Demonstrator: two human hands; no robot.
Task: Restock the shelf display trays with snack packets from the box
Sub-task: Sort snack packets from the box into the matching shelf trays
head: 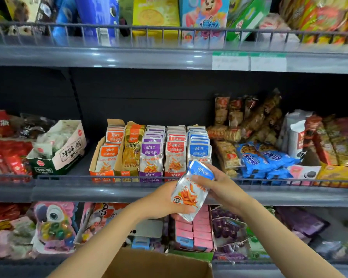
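Blue packet (190, 194) held at the front edge of the shelf (68, 190), just below the blue tray (199, 151). My left hand (161, 201) grips its bottom, and my right fingers (206, 178) pinch its top. Judged light, floppy, slick foil: hold by the sealed ends.

Middle shelf (68, 190): five trays (94, 157) stand side by side at centre, their contents upright in rows front to back. A carton (68, 151) lies to their left, a snack heap (259, 127) to their right. Before the rightmost tray, a packet (190, 190) is held between the left hand (161, 201), below, and the right hand (219, 185), above. The box (159, 263) lies nearest, beneath the forearms.
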